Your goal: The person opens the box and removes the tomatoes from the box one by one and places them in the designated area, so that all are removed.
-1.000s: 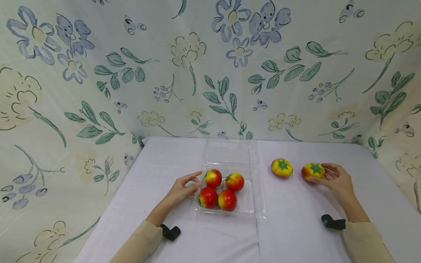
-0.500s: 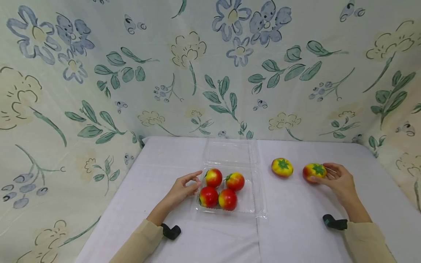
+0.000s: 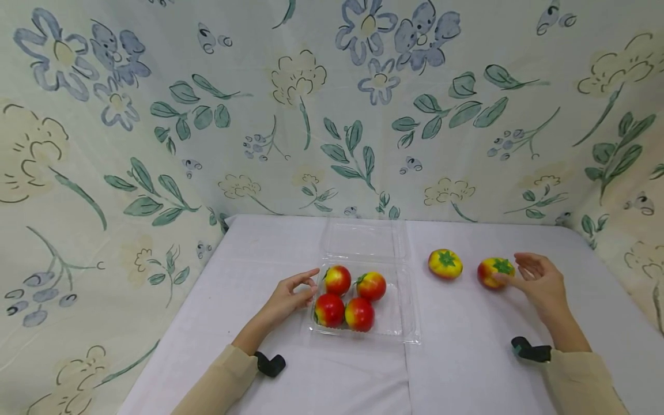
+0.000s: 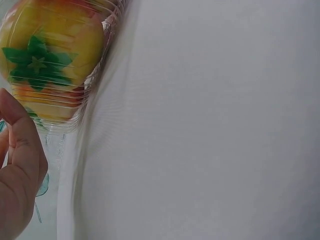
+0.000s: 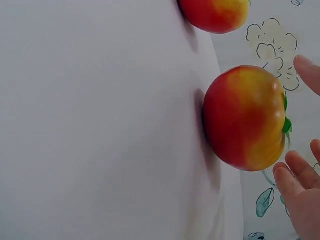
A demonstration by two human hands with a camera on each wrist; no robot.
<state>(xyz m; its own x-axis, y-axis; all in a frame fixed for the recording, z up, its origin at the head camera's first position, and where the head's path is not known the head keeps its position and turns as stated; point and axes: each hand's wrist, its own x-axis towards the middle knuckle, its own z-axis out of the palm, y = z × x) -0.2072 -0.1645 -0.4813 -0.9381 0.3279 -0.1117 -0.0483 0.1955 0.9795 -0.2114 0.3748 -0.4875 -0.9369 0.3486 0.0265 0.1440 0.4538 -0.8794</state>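
Note:
My left hand [image 3: 285, 295] is at the left side of a clear plastic clamshell box [image 3: 390, 311], index fingertip right at its rim. Several red-and-yellow persimmons [image 3: 337, 280] sit inside, at the left of the base. In the left wrist view, one persimmon [image 4: 55, 60] with a green star-shaped cap shows through the ribbed wall, beside the left hand [image 4: 20, 165]. My right hand [image 3: 542, 285] is spread beside a loose persimmon [image 3: 490, 274] on the table. In the right wrist view, thumb and fingers stand apart around that persimmon [image 5: 245, 120], its cap towards the palm.
Another loose persimmon [image 3: 445, 265] lies between the box and the right hand. The box's lid [image 3: 363, 239] is folded back towards the far edge. A white cloth covers the table [image 3: 456, 357], and a floral curtain [image 3: 332, 115] hangs behind it.
The loose persimmon shifted very slightly right, then stayed put. My right hand's fingers have spread and drawn away from it to the right. The left hand has barely moved.

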